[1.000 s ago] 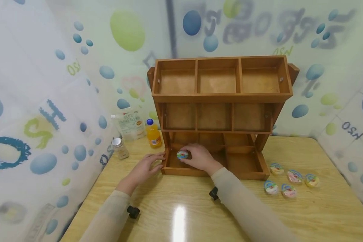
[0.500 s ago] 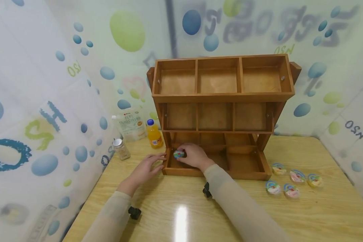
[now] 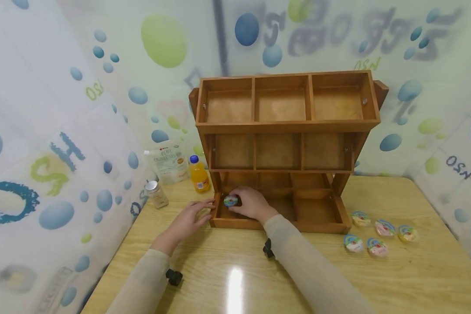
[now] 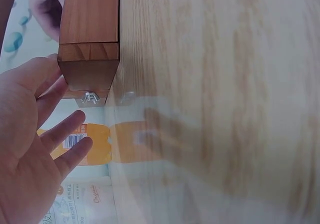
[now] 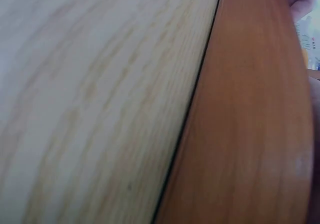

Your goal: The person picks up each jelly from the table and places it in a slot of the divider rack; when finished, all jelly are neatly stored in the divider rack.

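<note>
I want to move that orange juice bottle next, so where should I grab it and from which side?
Grip the orange juice bottle around its body below the blue cap, coming from the front left. It stands upright on the table, with the wooden shelf close on its right and the white pouch behind and left, so that side looks most open. The left hand is nearest.

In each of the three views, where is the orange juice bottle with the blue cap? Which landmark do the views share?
Head view: the orange juice bottle stands left of centre, just left of the wooden rack, behind the left hand.
Left wrist view: it lies at the lower left, partly behind the fingers.
Right wrist view: not visible.
Shared landmark: the wooden rack, whose corner shows in both wrist views.
</note>
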Demonstrator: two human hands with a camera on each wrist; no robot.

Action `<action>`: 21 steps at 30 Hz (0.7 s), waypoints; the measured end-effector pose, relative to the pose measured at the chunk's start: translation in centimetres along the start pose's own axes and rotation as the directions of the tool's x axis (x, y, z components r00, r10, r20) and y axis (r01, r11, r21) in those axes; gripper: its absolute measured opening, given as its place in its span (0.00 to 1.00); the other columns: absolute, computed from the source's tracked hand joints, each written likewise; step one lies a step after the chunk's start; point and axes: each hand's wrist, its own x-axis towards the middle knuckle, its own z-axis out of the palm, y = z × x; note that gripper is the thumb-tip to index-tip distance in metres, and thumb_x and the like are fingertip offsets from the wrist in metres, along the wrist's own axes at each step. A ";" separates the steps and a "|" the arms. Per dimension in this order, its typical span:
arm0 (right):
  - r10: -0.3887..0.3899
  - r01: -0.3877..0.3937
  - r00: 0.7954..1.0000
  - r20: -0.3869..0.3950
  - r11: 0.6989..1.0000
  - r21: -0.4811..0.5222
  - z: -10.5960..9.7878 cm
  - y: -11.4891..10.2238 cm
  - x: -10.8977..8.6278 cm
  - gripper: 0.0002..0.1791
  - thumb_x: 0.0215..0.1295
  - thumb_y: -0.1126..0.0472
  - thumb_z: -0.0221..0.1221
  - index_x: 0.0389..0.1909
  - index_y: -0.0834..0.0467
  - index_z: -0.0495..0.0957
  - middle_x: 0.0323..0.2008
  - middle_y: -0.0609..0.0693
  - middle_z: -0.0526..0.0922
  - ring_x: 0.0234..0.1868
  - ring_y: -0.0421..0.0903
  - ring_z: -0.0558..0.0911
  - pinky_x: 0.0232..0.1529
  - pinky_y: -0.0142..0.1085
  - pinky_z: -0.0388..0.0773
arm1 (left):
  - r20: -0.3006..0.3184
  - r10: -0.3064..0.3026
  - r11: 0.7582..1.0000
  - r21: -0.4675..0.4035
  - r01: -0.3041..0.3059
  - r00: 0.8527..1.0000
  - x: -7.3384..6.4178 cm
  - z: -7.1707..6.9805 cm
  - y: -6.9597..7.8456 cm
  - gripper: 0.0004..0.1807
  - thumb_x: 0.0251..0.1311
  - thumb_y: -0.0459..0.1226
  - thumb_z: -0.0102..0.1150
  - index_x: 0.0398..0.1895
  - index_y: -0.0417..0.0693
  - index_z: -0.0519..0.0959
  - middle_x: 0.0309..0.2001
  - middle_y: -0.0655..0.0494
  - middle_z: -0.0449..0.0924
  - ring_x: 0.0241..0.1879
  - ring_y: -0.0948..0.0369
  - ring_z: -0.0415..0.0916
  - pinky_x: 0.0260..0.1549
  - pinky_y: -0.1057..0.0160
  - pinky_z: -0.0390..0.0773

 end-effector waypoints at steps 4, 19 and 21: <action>-0.013 0.013 1.000 -0.019 1.000 0.001 -0.8 -0.1 -0.9 0.27 0.63 0.48 0.72 0.60 0.53 0.82 0.59 0.50 0.84 0.60 0.50 0.81 0.64 0.46 0.80 | -0.001 0.013 1.000 0.006 -0.013 1.000 0.0 0.1 -0.3 0.19 0.73 0.40 0.62 0.65 0.49 0.80 0.75 0.54 0.71 0.70 0.47 0.70 0.70 0.39 0.69; -0.004 -0.004 0.998 -0.062 0.992 -0.128 -4.8 1.6 -7.4 0.21 0.67 0.50 0.70 0.59 0.51 0.83 0.61 0.50 0.83 0.66 0.54 0.78 0.71 0.57 0.72 | -0.026 0.020 1.000 -0.005 -0.020 0.999 -0.1 0.4 -0.2 0.18 0.72 0.38 0.62 0.63 0.48 0.80 0.74 0.51 0.72 0.69 0.47 0.71 0.71 0.39 0.69; 0.001 -0.011 0.997 -0.072 0.990 -0.138 -5.2 1.9 -8.4 0.21 0.67 0.50 0.70 0.58 0.51 0.83 0.61 0.50 0.83 0.65 0.55 0.79 0.69 0.59 0.72 | -0.023 0.015 1.000 -0.001 -0.015 1.000 0.0 0.4 -0.2 0.19 0.73 0.39 0.62 0.64 0.48 0.80 0.74 0.51 0.71 0.69 0.47 0.70 0.71 0.39 0.69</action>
